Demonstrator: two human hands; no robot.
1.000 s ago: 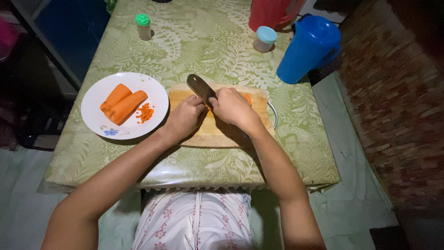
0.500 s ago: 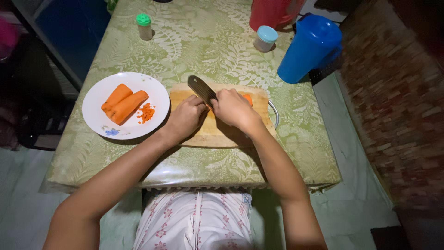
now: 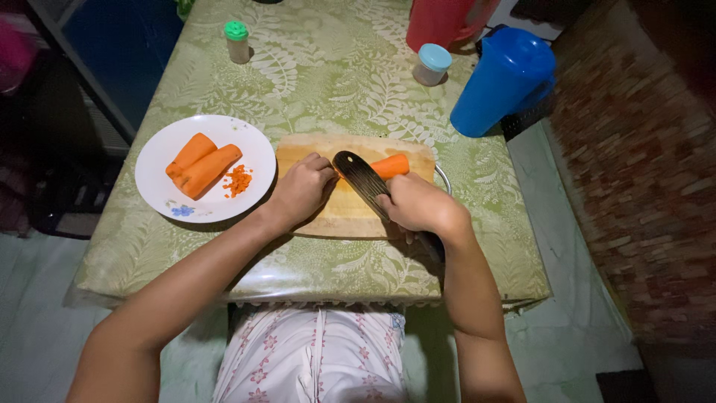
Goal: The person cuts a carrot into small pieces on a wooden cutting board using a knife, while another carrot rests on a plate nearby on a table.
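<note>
A wooden cutting board (image 3: 302, 148) lies on the table in front of me. A piece of carrot (image 3: 391, 166) rests on it. My left hand (image 3: 300, 189) is curled on the board, its fingertips at the carrot's left end. My right hand (image 3: 418, 206) grips the handle of a dark-bladed knife (image 3: 361, 177), whose blade slants up and left across the board to the carrot.
A white plate (image 3: 179, 205) with two carrot chunks (image 3: 200, 164) and chopped carrot bits (image 3: 237, 180) sits left of the board. A blue pitcher (image 3: 498, 80), a red container (image 3: 440, 21) and two small capped jars (image 3: 431, 64) (image 3: 237, 41) stand farther back. The table edge (image 3: 313, 295) is near me.
My right hand has drawn back toward me and to the right, pulling the knife with it. The carrot piece on the board, earlier covered by that hand, now shows.
</note>
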